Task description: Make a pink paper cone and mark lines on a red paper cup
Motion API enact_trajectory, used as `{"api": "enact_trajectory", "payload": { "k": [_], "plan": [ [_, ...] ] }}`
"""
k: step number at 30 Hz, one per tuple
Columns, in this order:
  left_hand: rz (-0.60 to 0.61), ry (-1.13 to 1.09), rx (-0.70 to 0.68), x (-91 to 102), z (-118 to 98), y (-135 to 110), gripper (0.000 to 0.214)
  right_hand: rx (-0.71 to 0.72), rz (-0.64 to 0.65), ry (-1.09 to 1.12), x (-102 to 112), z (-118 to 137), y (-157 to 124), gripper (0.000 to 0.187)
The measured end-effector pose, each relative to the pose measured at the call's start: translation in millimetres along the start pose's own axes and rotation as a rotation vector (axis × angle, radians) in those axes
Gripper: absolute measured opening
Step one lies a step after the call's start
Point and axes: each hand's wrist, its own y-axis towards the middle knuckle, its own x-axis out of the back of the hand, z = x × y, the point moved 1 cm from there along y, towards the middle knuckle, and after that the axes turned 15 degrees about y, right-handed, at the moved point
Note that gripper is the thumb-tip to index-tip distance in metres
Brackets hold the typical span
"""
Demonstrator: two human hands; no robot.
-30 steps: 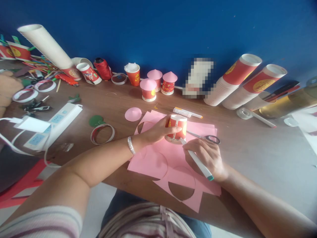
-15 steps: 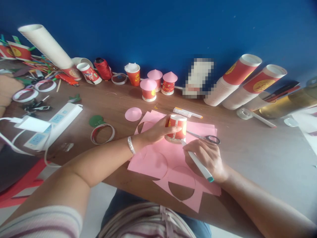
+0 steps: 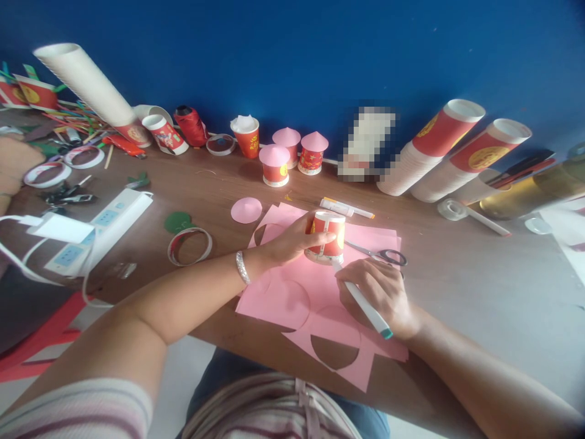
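Wrapped round a short red and white paper cup [image 3: 335, 230], my left hand [image 3: 295, 241] steadies it over the pink paper sheets [image 3: 283, 299]. My right hand [image 3: 377, 292] is closed on a white marker [image 3: 368, 309] with a green end. The marker's tip meets the cup's white lower band, though I cannot tell whether it touches. Scissors [image 3: 393, 256] lie just behind my right hand on the paper. Beyond the cup rest a white and orange marker [image 3: 338, 207] and a pink paper cone [image 3: 247, 210].
Three small cups with pink cone roofs [image 3: 274, 156] stand near the wall. Stacked paper cups [image 3: 457, 134] lean at right. A power strip [image 3: 103, 225], a tape roll [image 3: 189, 247] and a green paper piece [image 3: 177, 222] lie at left. Part of another person's arm [image 3: 11, 164] shows at the left edge.
My right hand and the marker have shifted very slightly left along the cup's lower band. The left hand and cup stay in place.
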Motion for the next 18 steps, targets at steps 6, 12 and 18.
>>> {"api": "enact_trajectory", "payload": {
  "k": [6, 12, 18],
  "plan": [
    [-0.026, -0.025, -0.003, -0.1, 1.6, 0.7, 0.03, -0.006, 0.005, 0.002, 0.0, 0.4, -0.4, 0.023],
    [0.002, -0.041, -0.003, -0.7, -0.6, 0.4, 0.029, 0.019, -0.009, 0.023, 0.6, 0.4, 0.7, 0.025],
    [-0.011, -0.045, 0.002, -0.2, 1.4, 0.3, 0.036, 0.022, -0.009, 0.034, 1.3, 0.3, 1.8, 0.028]
  ]
}}
